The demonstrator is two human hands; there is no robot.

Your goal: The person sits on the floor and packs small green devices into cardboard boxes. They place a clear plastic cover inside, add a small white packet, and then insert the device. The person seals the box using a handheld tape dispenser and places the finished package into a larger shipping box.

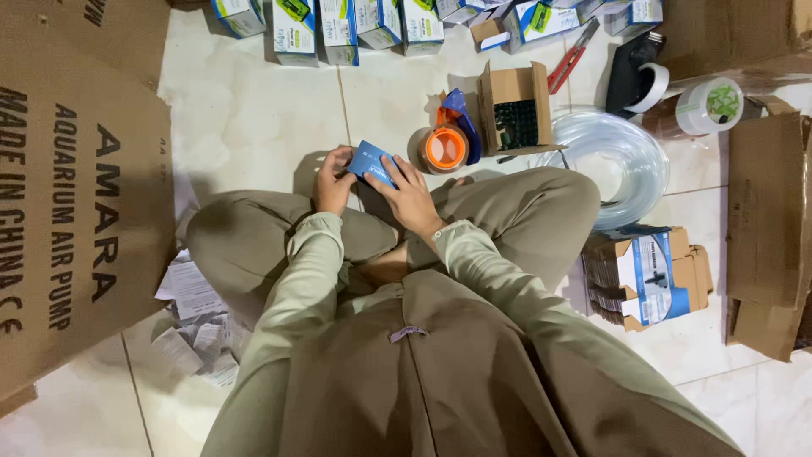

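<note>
Small blue box (372, 163), tilted, above crossed legs, partly covered

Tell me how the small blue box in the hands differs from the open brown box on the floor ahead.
The small blue box is held off the floor by the left hand and right hand; the open brown box rests on the tiles. The small blue box looks shut, while the open brown box shows dark parts inside. The blue one is smaller. Both are cardboard.
</note>
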